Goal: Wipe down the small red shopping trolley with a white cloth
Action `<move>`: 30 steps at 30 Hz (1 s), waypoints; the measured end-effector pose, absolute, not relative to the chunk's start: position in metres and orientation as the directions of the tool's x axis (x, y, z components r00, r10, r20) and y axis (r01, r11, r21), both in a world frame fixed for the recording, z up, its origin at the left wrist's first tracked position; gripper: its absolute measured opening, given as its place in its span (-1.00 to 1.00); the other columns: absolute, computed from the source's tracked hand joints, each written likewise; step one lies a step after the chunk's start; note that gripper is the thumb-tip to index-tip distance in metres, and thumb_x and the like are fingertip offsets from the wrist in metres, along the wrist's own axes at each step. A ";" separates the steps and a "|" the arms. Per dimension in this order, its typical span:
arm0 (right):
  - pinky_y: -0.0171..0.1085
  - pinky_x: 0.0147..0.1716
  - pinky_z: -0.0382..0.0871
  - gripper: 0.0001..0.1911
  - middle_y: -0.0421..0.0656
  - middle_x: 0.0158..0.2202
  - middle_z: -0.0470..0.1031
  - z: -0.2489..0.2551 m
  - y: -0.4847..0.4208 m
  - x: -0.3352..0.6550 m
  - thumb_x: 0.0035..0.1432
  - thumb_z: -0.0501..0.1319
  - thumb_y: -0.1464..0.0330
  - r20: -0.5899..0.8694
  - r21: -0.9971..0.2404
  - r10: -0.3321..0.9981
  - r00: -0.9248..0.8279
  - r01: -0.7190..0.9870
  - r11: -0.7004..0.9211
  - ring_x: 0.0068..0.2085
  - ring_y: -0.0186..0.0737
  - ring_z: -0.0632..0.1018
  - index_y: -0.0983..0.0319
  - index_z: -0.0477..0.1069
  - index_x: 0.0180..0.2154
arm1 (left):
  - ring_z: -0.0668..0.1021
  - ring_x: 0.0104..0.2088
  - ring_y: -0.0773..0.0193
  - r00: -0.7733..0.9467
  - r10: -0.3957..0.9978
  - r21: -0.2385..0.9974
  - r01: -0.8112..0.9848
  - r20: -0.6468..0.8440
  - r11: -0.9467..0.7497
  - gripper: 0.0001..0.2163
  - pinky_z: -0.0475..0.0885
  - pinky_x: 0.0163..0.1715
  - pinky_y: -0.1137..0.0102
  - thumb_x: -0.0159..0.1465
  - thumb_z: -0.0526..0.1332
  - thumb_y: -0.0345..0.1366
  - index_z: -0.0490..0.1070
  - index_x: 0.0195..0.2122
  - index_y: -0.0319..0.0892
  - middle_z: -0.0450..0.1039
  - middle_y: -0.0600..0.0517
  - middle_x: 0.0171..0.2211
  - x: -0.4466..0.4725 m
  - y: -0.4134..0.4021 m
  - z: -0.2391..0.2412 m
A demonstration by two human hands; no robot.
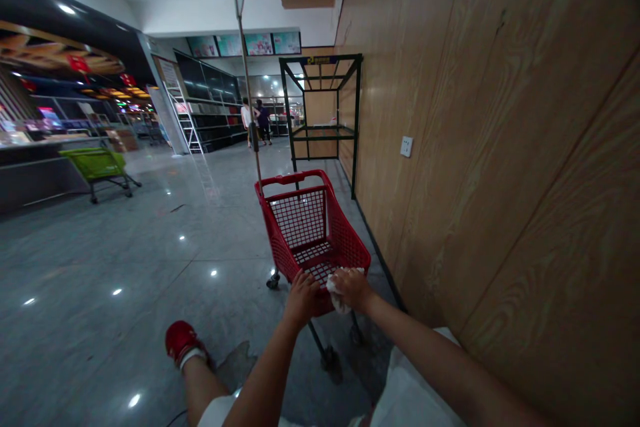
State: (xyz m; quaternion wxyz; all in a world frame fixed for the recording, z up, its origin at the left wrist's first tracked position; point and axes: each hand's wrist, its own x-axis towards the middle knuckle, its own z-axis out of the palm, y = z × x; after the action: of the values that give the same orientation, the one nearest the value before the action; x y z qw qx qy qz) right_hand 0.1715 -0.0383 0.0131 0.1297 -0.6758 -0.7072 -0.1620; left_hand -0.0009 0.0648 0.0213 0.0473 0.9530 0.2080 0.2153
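A red plastic shopping cart point(300, 213) with grid walls stands in front of me, and no goods show in its basket. My left hand point(303, 293) is closed over the cart's near rim, fingers pointing into the basket. Beside it, my right hand point(353, 288) presses a crumpled white cloth point(340, 300) against the same rim, near the right corner. Part of the cloth hangs down outside the rim. A thin upright pole point(246, 73) rises from the cart's far left corner.
Close on my right runs a wood-panelled wall point(475, 147) with a socket point(407, 147). A black metal rack point(357, 120) stands beyond the cart. To the left are a green cart point(97, 165) and a white ladder point(187, 120). Two people point(256, 121) are far off.
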 end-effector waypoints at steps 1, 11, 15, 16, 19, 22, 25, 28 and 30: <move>-0.16 -0.13 0.28 -0.72 -0.05 -0.13 0.47 0.015 -0.043 0.184 0.23 0.12 0.38 0.395 0.052 0.917 -0.050 0.998 0.033 -0.14 -0.12 0.42 0.19 0.39 -0.02 | 0.40 -0.04 0.16 0.823 0.420 0.176 0.381 0.383 -0.908 -0.93 0.07 0.24 0.10 0.15 0.23 -0.34 0.44 -0.32 -0.09 0.45 0.01 -0.22 -0.001 0.064 0.023; -0.08 0.03 0.18 -0.66 -0.04 0.00 0.41 0.005 -0.033 0.152 0.22 0.15 0.25 0.423 -0.037 0.902 0.087 0.996 -0.079 -0.01 -0.06 0.36 0.21 0.36 0.01 | 0.39 -0.02 0.15 0.790 0.509 0.201 0.468 0.341 -0.860 -0.84 0.04 0.25 0.14 0.17 0.20 -0.34 0.46 -0.22 -0.12 0.45 -0.02 -0.19 0.016 0.051 0.028; -0.14 -0.10 0.22 -0.75 -0.07 -0.09 0.45 0.008 -0.025 0.142 0.26 0.08 0.33 0.405 -0.033 0.912 0.063 0.998 -0.054 -0.11 -0.10 0.40 0.17 0.41 -0.06 | 0.39 -0.01 0.17 0.818 0.463 0.188 0.423 0.342 -0.886 -0.85 0.02 0.26 0.15 0.16 0.21 -0.35 0.46 -0.23 -0.11 0.45 0.00 -0.21 0.010 0.062 0.025; -0.15 -0.12 0.22 -0.75 -0.08 -0.11 0.46 0.011 -0.027 0.149 0.26 0.08 0.34 0.391 -0.022 0.920 0.033 0.999 -0.026 -0.14 -0.11 0.41 0.14 0.41 -0.05 | 0.39 -0.01 0.18 0.828 0.442 0.177 0.405 0.344 -0.897 -0.87 0.02 0.27 0.15 0.17 0.21 -0.33 0.46 -0.24 -0.10 0.45 0.01 -0.21 0.007 0.065 0.024; -0.18 -0.15 0.21 -0.71 -0.10 -0.13 0.46 0.022 -0.040 0.185 0.23 0.12 0.32 0.353 -0.015 0.936 0.004 1.000 0.001 -0.15 -0.13 0.41 0.11 0.41 -0.01 | 0.39 -0.02 0.18 0.844 0.411 0.153 0.382 0.344 -0.911 -0.90 0.04 0.26 0.15 0.15 0.27 -0.27 0.45 -0.30 -0.10 0.45 0.02 -0.21 0.002 0.072 0.024; -0.19 -0.08 0.20 -0.68 -0.09 -0.12 0.45 0.027 -0.052 0.217 0.21 0.14 0.35 0.354 -0.049 0.934 0.036 0.999 -0.020 -0.11 -0.15 0.40 0.14 0.40 0.01 | 0.38 0.00 0.15 0.838 0.422 0.142 0.398 0.345 -0.906 -0.89 0.04 0.27 0.14 0.12 0.29 -0.27 0.44 -0.33 -0.10 0.45 0.00 -0.19 0.002 0.071 0.023; -0.17 -0.02 0.18 -0.67 -0.08 -0.11 0.44 0.024 -0.055 0.225 0.18 0.18 0.32 0.380 -0.074 0.922 0.067 0.996 -0.042 -0.09 -0.13 0.38 0.17 0.40 0.00 | 0.37 0.02 0.13 0.825 0.445 0.132 0.427 0.350 -0.895 -0.88 0.04 0.26 0.12 0.12 0.28 -0.32 0.45 -0.30 -0.10 0.44 0.00 -0.17 0.007 0.066 0.023; -0.12 0.00 0.15 -0.68 -0.07 -0.11 0.42 0.018 -0.051 0.211 0.17 0.20 0.22 0.445 -0.100 0.880 0.169 0.985 -0.139 -0.08 -0.08 0.35 0.19 0.43 -0.05 | 0.37 0.02 0.12 0.809 0.474 0.121 0.463 0.348 -0.878 -0.88 0.05 0.25 0.10 0.10 0.27 -0.34 0.45 -0.30 -0.11 0.43 -0.01 -0.18 0.011 0.061 0.026; -0.10 0.01 0.14 -0.68 -0.07 -0.11 0.42 0.012 -0.046 0.194 0.17 0.19 0.18 0.471 -0.122 0.854 0.222 0.975 -0.186 -0.08 -0.06 0.34 0.19 0.43 -0.08 | 0.38 0.01 0.11 0.805 0.482 0.112 0.474 0.346 -0.873 -0.90 0.08 0.23 0.08 0.12 0.26 -0.33 0.45 -0.31 -0.12 0.42 -0.02 -0.20 0.013 0.059 0.029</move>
State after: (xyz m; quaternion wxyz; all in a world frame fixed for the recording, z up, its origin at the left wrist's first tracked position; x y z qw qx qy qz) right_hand 0.1944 -0.0455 0.0117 0.2015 -0.7552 -0.6053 -0.1504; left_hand 0.0130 0.0586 0.0291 0.0100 0.9500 0.2516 0.1848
